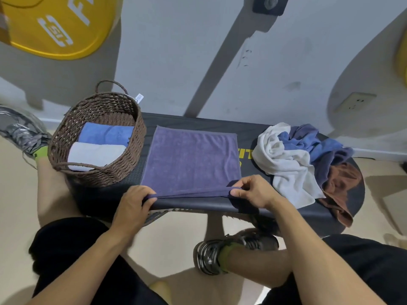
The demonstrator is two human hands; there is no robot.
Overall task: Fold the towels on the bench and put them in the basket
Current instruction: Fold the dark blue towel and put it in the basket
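I see a purple towel (191, 157) spread flat on the dark desk (198, 204), and I take it as my landmark. Its near edge is lifted off the desk and drawn taut between the two hands. The left hand (134, 205) holds the towel's near left corner, its fingers (149, 198) curled over the cloth and pinching it. The right hand (253, 190) holds the near right corner, the edge pinched between thumb and fingers (236, 192). The rest of the towel lies flat beyond the hands.

Just left of the purple towel, touching or nearly touching its left edge, a brown woven basket (132, 164) stands on the desk. Inside it lie a folded blue towel (105, 133) and, nearer me, a folded white towel (94, 154), side by side. To the right of the purple towel, a little apart, a loose heap of towels (306, 159) rests on the desk: white, blue and brown, crumpled together, with the brown one hanging over the desk's near edge.
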